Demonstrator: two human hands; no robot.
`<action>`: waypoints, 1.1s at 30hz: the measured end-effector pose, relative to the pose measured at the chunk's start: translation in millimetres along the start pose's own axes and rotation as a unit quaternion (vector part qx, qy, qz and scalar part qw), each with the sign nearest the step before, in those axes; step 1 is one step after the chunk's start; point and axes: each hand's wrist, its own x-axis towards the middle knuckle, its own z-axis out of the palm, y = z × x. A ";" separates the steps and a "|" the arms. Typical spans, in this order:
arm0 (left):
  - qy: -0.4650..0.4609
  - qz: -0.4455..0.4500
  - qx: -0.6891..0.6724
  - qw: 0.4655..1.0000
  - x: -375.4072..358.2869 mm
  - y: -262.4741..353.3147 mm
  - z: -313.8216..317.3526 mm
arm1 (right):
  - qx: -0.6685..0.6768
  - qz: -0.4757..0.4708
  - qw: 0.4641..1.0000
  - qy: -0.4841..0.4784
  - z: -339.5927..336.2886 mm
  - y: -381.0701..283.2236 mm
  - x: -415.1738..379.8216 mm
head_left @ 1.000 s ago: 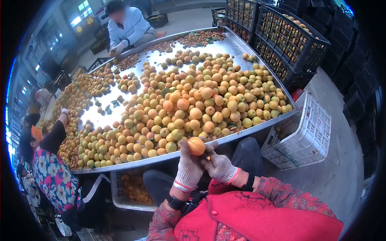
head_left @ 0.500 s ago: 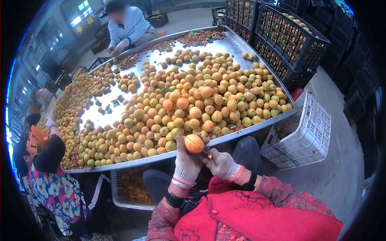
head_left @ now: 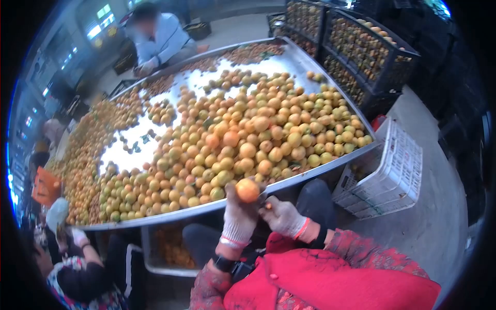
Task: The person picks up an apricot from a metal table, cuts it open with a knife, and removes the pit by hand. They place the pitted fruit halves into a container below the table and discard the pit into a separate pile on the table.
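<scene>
My left hand (head_left: 241, 213), in a white knitted glove, is closed around an orange apricot (head_left: 247, 190) just in front of the table's near edge. My right hand (head_left: 283, 216), gloved too, is pinched on a small knife (head_left: 268, 205) beside the fruit. Only an orange bit of the knife's handle end shows; its blade is blurred and mostly hidden. Beyond both hands lies a big heap of apricots (head_left: 258, 134) on the metal table (head_left: 206, 207).
A white crate (head_left: 395, 173) stands right of the table, near stacked black crates of fruit (head_left: 361, 51). Below the table is a bin of orange pieces (head_left: 175, 250). A co-worker (head_left: 85, 274) is at the left, another person (head_left: 165, 39) across the table.
The apricot has turned in my left hand, and the dark cut line seen earlier no longer shows. At the left the co-worker has bent lower. The view has shifted slightly.
</scene>
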 end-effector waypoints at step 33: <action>0.047 0.037 0.090 0.994 -1.0 -15.0 7.5 | 0.413 0.354 0.808 -0.225 -4.7 7.2 1.3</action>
